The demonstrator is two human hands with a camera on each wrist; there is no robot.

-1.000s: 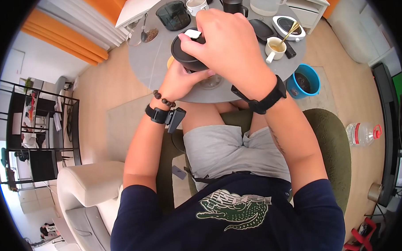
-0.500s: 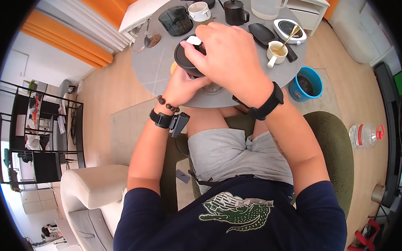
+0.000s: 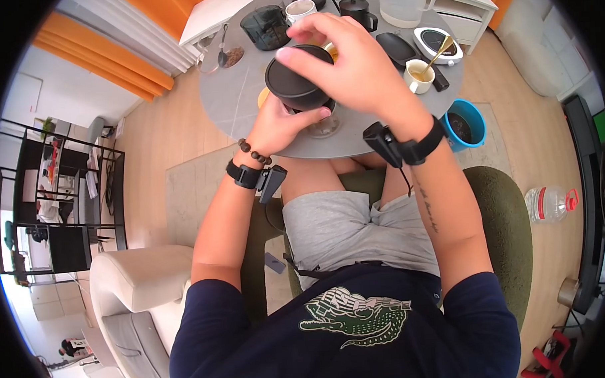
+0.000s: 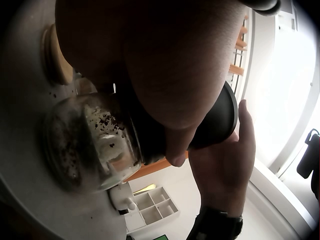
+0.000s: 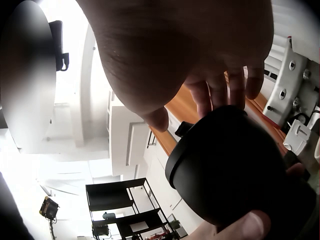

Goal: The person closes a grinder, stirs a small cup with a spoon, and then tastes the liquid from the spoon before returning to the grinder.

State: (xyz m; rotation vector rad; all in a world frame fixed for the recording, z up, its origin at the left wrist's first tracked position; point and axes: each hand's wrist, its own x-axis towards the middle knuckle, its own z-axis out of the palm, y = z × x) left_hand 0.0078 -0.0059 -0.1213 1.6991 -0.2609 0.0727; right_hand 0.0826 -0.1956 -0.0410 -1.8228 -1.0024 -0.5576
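The left hand grips a black cylindrical container from below, its thumb along the near side. Underneath, a clear glass jar with dark specks on its wall stands on the table. The right hand is at the container's round top, thumb over it in the head view and the other fingers spread beyond the rim. In the right wrist view, that hand is loosely spread beside the black container; whether it touches cannot be told. Part of the container is behind the left hand.
Around the grey table are a dark translucent container, a white mug, a black pot, a clear pitcher, a small cream cup with a gold spoon and a white scale. A blue bucket stands right of the table.
The right hand has loosened from the container's top, and its fingers have spread. Its wrist has turned and moved slightly right. The white patch seen on the top is no longer visible. The left hand still holds the container.
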